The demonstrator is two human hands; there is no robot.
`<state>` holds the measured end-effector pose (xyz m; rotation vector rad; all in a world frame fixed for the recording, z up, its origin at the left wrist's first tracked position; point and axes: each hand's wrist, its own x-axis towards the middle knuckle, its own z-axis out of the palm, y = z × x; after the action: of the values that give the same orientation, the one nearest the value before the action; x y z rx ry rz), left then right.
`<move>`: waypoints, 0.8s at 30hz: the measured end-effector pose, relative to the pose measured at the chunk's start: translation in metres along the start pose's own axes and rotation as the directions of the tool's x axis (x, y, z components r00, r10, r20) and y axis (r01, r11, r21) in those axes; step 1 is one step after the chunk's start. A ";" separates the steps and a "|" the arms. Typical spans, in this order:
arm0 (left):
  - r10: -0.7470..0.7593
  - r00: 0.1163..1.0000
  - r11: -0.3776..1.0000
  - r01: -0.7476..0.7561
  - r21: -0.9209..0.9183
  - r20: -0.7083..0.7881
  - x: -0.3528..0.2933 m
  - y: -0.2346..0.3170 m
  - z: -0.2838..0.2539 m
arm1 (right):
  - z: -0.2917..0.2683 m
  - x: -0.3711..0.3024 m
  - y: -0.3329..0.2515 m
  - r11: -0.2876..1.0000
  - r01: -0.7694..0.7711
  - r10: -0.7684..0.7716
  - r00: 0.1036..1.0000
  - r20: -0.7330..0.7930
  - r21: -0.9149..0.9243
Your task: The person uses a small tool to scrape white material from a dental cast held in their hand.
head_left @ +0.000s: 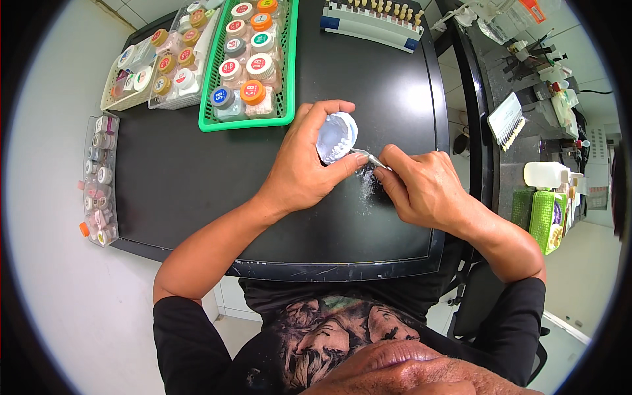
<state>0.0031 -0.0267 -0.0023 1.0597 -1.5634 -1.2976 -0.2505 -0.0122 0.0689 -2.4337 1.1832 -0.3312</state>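
Observation:
A pale bluish-white plaster dental model with a row of teeth is gripped in my left hand, the fingers around its far side and the thumb at its near edge. My right hand pinches a slim metal carving knife. The tool's tip meets the model's near right edge, close to my left thumb. White plaster shavings lie scattered on the black table beneath the tool.
A green basket of capped jars stands at the back left, beside clear boxes of more jars. Another jar box lines the left edge. A tooth shade guide sits at the back. Cluttered dark counter on the right.

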 end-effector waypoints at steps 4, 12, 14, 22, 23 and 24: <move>0.013 1.000 0.999 -0.013 0.050 -0.003 0.000 0.003 -0.001 | 0.000 0.000 0.000 1.000 -0.010 0.009 1.000 -0.009 -0.003; 0.058 0.998 0.998 -0.058 0.022 -0.007 -0.001 -0.002 0.001 | 0.000 0.000 0.003 1.000 0.021 -0.021 1.000 -0.002 0.015; 0.066 0.998 0.997 -0.066 0.026 0.000 -0.001 -0.002 0.000 | 0.000 -0.001 0.003 1.000 0.018 -0.018 1.000 0.004 0.025; 0.034 0.999 0.999 -0.034 0.008 0.014 -0.001 -0.001 0.000 | 0.001 -0.001 0.001 1.000 0.007 -0.007 1.000 -0.001 0.010; 0.032 0.999 0.999 -0.032 0.012 0.011 -0.001 -0.001 0.000 | 0.001 -0.001 0.001 1.000 0.007 -0.007 1.000 -0.001 0.010; 0.030 1.000 0.999 -0.030 0.017 0.007 -0.001 -0.001 0.000 | 0.000 -0.001 0.001 1.000 0.004 -0.004 1.000 0.000 0.010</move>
<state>0.0035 -0.0264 -0.0037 1.0391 -1.5921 -1.2712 -0.2513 -0.0118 0.0682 -2.4282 1.1745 -0.3378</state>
